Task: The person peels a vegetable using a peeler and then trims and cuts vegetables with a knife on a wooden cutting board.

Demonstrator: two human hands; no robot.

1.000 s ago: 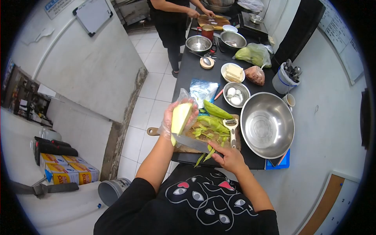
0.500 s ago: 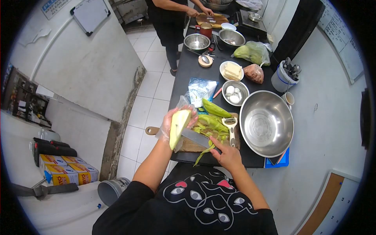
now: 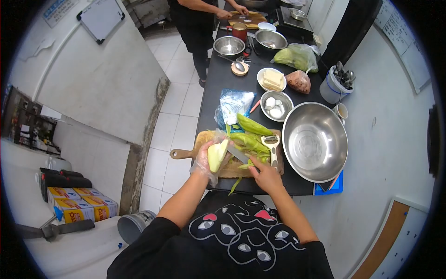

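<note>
A gloved left hand (image 3: 202, 158) grips a pale green vegetable (image 3: 215, 156) above the cutting board (image 3: 203, 138), as the right hand (image 3: 266, 176) clasps a knife (image 3: 239, 155) angled toward it. A peeler (image 3: 272, 149) lies near a large steel bowl (image 3: 312, 149) on the bench (image 3: 216, 86).

From my remote feed I see a long black table (image 3: 216, 86) carrying a wooden cutting board (image 3: 234, 173) at its near end, a wide steel bowl (image 3: 297, 153) just beside it. Further along I spot a blue-and-white packet (image 3: 233, 103) and a white bowl (image 3: 261, 83)
</note>
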